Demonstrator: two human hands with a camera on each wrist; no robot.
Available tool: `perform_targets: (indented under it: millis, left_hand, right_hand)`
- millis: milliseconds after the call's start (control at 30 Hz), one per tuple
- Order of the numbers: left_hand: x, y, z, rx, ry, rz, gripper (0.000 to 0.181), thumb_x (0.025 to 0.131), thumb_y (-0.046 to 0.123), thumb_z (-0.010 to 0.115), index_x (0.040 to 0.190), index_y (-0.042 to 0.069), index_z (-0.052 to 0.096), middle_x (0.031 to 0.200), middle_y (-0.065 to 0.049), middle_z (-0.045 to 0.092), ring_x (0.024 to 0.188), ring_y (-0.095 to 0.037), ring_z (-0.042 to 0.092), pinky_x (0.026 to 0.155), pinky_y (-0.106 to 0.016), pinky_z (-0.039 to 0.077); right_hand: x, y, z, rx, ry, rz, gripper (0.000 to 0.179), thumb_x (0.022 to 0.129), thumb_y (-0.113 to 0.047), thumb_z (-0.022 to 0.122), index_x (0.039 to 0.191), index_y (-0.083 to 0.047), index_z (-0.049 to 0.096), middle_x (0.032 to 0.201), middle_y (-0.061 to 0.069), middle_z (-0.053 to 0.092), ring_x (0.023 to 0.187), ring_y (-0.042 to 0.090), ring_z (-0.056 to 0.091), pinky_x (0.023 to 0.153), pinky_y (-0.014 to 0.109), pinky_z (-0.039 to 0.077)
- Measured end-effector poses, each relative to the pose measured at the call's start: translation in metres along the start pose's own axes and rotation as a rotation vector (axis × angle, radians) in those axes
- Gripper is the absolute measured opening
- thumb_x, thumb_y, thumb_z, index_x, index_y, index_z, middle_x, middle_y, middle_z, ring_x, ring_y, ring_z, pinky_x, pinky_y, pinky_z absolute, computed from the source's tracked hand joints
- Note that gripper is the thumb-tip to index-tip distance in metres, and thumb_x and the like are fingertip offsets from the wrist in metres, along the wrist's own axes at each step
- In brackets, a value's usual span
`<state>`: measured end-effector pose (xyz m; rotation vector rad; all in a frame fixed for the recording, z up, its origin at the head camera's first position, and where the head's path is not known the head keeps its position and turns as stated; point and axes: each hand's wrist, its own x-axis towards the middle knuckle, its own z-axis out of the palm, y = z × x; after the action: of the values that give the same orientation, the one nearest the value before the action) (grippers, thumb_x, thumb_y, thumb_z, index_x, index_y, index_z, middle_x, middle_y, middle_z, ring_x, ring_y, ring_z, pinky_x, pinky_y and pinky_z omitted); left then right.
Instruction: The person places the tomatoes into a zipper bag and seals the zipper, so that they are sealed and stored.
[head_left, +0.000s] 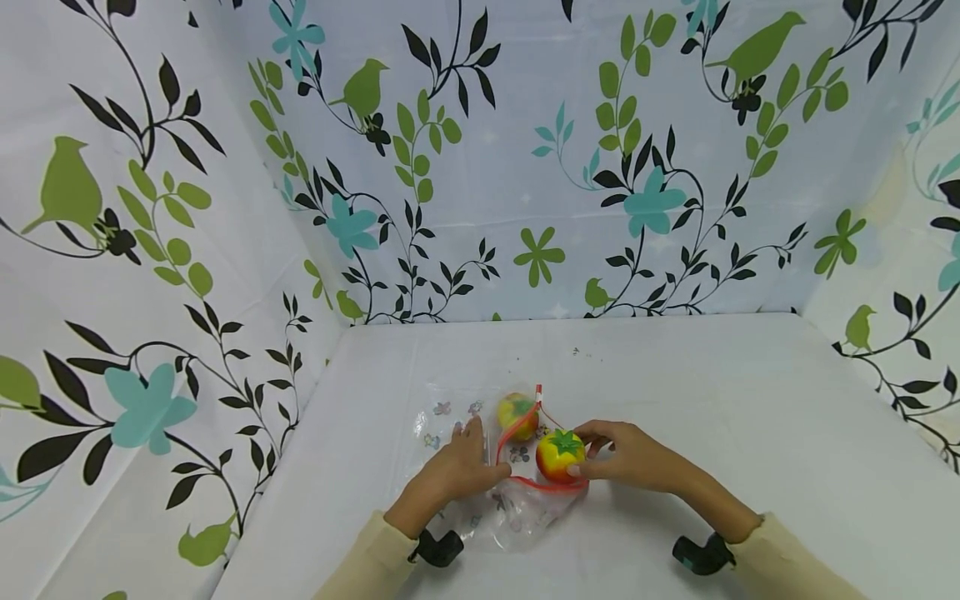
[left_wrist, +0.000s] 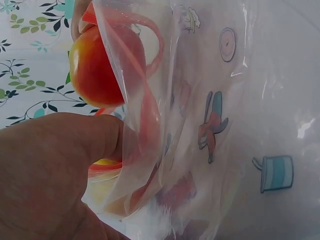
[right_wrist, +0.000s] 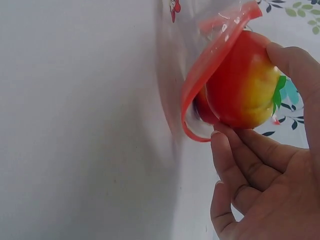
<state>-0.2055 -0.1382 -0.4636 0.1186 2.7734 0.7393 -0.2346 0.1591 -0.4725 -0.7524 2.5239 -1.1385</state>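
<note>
A clear zip bag [head_left: 480, 508] with small printed pictures and a red zip edge lies on the table, its mouth spread apart. My left hand [head_left: 456, 468] holds the bag at its mouth; in the left wrist view the thumb [left_wrist: 95, 135] hooks over the edge, part of it behind the plastic. My right hand [head_left: 630, 454] grips a red-and-yellow toy tomato [head_left: 559, 458] with green leaves between thumb and fingers. That tomato [right_wrist: 245, 85] is partly within the red-edged mouth. A second, similar toy tomato [head_left: 516, 417] shows through the plastic inside the bag.
The white table [head_left: 712, 400] has a few small dark specks toward the back. A patterned cloth [head_left: 465, 167] with birds and leaves hangs behind it and along both sides. A black wrist camera [head_left: 703, 555] sits by the right sleeve.
</note>
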Motion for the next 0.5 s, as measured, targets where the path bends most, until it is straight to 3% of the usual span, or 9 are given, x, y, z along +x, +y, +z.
perform_targets:
  millis: [267,500]
  left_hand:
    - [-0.001,0.0,0.0,-0.003,-0.006,0.004,0.104,0.088,0.048,0.072,0.163,-0.007,0.025,0.165,-0.031,0.035,0.151,-0.049,0.038,0.115,-0.068,0.039]
    - [0.0,-0.001,-0.002,0.01,-0.023,0.01,0.104,0.088,0.05,0.07,0.163,-0.006,0.025,0.166,-0.029,0.035,0.154,-0.047,0.035,0.116,-0.067,0.039]
  right_hand:
    - [0.006,-0.006,0.008,-0.014,0.013,-0.021,0.062,0.09,-0.048,0.081,0.135,-0.008,0.068,0.108,-0.005,0.069,0.102,0.018,0.06,0.079,0.029,0.054]
    - [0.008,-0.011,0.012,-0.044,0.045,-0.061,0.067,0.09,-0.045,0.082,0.14,-0.003,0.065,0.111,-0.003,0.069,0.098,0.02,0.061,0.074,0.023,0.055]
